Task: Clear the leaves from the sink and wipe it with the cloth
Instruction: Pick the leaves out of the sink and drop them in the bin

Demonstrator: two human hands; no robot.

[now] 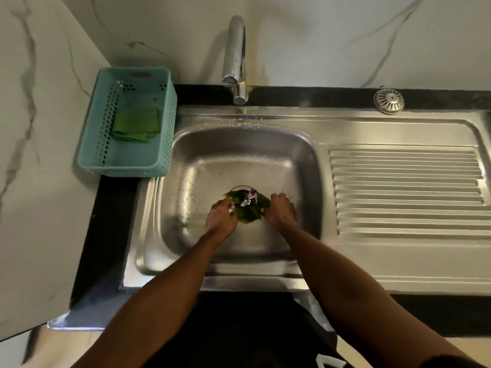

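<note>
A small heap of dark green leaves (249,210) mixed with bits of crumpled silver foil lies over the drain at the bottom of the steel sink (202,166). My left hand (221,217) touches the heap's left edge, fingers curled around leaf and foil. On the heap's right edge, my right hand (281,209) has its fingers closed on the leaves. A folded green cloth (135,124) rests inside the teal basket (125,166), left of the sink.
A chrome tap (236,57) stands behind the basin. The ribbed steel draining board (406,192) stretches to the right. A round metal strainer (389,101) sits on the black counter at the back right. Marble walls close the left and back sides.
</note>
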